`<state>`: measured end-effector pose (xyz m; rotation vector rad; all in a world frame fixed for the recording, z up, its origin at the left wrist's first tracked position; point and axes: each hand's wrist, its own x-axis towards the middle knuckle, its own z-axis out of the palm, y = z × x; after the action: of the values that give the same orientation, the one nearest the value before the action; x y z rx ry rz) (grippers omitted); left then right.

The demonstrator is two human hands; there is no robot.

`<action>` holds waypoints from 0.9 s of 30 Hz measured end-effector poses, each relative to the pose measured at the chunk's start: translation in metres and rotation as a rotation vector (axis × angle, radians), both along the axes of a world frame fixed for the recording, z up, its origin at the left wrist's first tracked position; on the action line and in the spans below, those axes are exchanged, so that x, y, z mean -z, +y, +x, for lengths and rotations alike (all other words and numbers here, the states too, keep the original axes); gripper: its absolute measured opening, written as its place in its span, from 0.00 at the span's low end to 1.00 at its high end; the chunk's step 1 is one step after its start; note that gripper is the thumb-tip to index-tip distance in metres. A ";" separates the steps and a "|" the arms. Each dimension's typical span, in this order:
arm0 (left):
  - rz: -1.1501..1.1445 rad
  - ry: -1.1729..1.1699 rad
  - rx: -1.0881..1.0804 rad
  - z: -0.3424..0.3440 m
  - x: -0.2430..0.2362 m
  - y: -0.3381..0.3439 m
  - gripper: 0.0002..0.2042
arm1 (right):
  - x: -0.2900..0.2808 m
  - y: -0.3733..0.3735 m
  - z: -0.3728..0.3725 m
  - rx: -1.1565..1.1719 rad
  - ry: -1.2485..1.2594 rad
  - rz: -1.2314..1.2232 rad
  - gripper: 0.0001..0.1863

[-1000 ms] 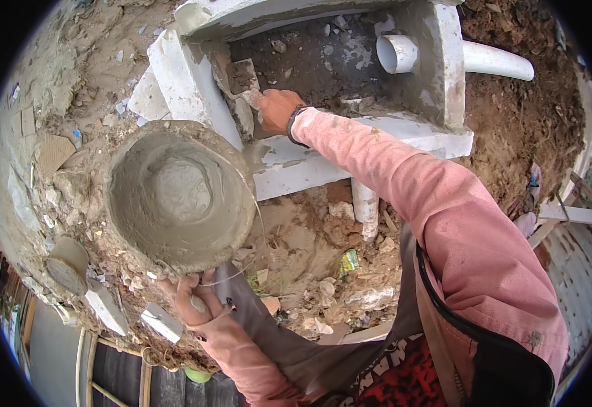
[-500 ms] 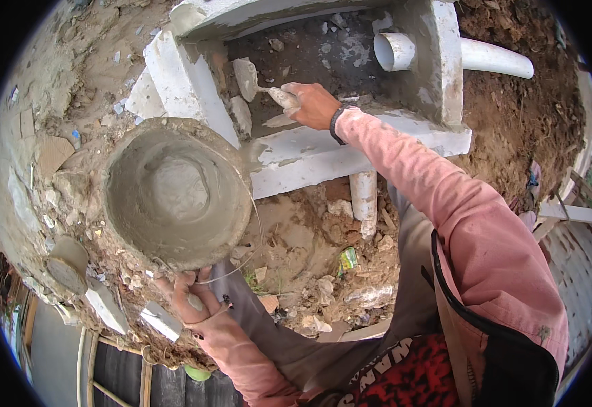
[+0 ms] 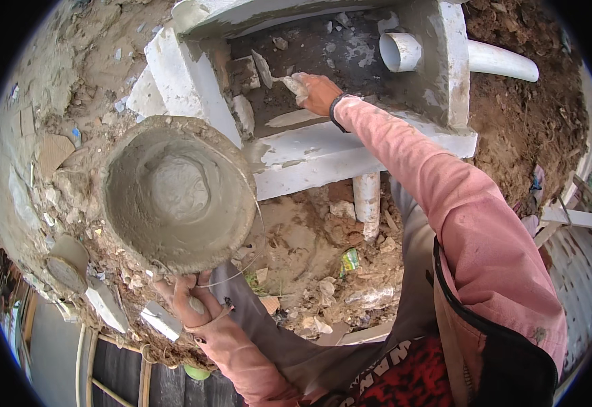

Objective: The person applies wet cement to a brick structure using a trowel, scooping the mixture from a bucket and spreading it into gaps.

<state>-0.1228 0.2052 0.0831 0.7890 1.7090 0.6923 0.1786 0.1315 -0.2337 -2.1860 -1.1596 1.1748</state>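
My right hand [image 3: 318,93] is wrapped round the mortar-caked handle of a small trowel [image 3: 263,69] inside a white-walled block box [image 3: 323,146]. The trowel's blade stands nearly edge-on beside the box's left inner wall, close to a grey block piece [image 3: 243,74]. My left hand [image 3: 191,303] grips the near edge of a round, mortar-crusted bucket [image 3: 130,234], its fingers partly hidden beneath it. Wet grey mortar [image 3: 177,186] lies in the bucket, which leans against the box's near left corner. A thin wire handle [image 3: 263,230] hangs at the bucket's right side.
A white pipe [image 3: 503,60] passes through the box's right wall; another pipe [image 3: 367,203] comes out below its near wall. Left of the bucket lie a small mortar-coated pot [image 3: 67,261], broken white blocks [image 3: 106,305] and rubble. Brown soil [image 3: 526,129] banks up on the right.
My right hand has shifted slightly right, and the trowel blade has turned from showing its flat face to nearly edge-on. The left hand stays at the bucket.
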 end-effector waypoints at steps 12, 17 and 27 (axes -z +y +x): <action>-0.031 0.003 -0.019 0.004 -0.004 0.005 0.39 | 0.079 0.091 0.026 -0.320 0.012 -0.130 0.24; -0.046 -0.050 -0.039 0.003 -0.007 0.010 0.38 | 0.074 0.057 0.005 -0.256 0.064 0.044 0.29; -0.030 0.000 0.023 0.005 -0.010 0.016 0.38 | -0.012 0.019 -0.051 -0.221 0.134 -0.093 0.19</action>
<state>-0.1179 0.2207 0.0931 0.7862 1.7038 0.6500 0.1279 0.1503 -0.2221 -2.0478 -1.3390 1.4705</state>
